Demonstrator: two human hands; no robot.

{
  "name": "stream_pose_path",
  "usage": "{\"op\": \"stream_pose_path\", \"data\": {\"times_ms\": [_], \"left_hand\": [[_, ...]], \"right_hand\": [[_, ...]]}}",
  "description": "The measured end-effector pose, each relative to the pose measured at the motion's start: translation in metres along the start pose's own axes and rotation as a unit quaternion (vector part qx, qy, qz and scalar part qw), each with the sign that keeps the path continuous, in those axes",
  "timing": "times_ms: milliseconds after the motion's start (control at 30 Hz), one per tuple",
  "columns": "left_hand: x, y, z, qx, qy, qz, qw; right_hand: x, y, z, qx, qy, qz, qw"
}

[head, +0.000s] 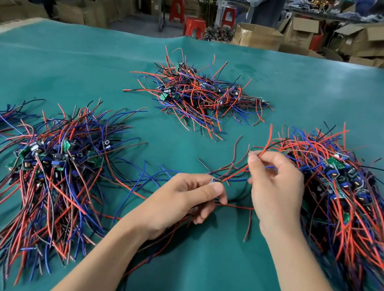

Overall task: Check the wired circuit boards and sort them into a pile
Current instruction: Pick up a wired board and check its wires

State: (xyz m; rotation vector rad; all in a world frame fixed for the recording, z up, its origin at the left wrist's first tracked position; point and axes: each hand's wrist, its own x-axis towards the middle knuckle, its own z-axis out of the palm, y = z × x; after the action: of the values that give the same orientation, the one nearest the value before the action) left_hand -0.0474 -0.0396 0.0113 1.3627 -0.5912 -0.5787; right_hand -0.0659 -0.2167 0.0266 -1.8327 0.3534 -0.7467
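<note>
At the lower centre of the frame the left hand (185, 196) pinches a small wired circuit board (217, 180) between thumb and forefinger, the other fingers curled loosely beneath it. The board itself is mostly hidden by the fingertips (only a sliver of it shows). Its red, blue and dark leads fan out upward and to the right, above the green table cover (191, 271).

Just to the right, the right hand (277, 189) is raised a little higher, its thumb and forefinger closed on a red wire (265, 144) that arcs up from the held board; the remaining fingers are bent inward, and a bit of blue wire shows between them.

Three heaps of wired boards lie on the cover. The left pile (51, 168) fills the lower left of the frame, its wires mostly running toward the bottom edge and its green boards clustered near the top. The right pile (344, 194) sits at the right edge, just beside the right hand, with boards stacked along its middle. The far pile (199, 93) lies at the upper centre, well apart from both hands, more tangled than the other two.

Beyond the table, cardboard boxes (301, 34) and red stools (194, 27) stand on the floor, blurred.
</note>
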Motion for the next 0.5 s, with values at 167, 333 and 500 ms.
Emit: {"op": "stream_pose_path", "data": {"times_ms": [167, 333, 500], "left_hand": [[-0.001, 0.001, 0.001, 0.008, -0.012, -0.006, 1.0], [-0.001, 0.001, 0.001, 0.011, -0.018, -0.007, 1.0], [-0.002, 0.001, 0.001, 0.017, -0.024, -0.001, 1.0]], "right_hand": [[0.005, 0.0, -0.012, -0.104, 0.095, -0.099, 0.985], [0.008, -0.001, -0.014, -0.08, 0.12, -0.081, 0.986], [0.013, -0.009, -0.014, 0.285, 0.075, 0.166, 0.941]]}}
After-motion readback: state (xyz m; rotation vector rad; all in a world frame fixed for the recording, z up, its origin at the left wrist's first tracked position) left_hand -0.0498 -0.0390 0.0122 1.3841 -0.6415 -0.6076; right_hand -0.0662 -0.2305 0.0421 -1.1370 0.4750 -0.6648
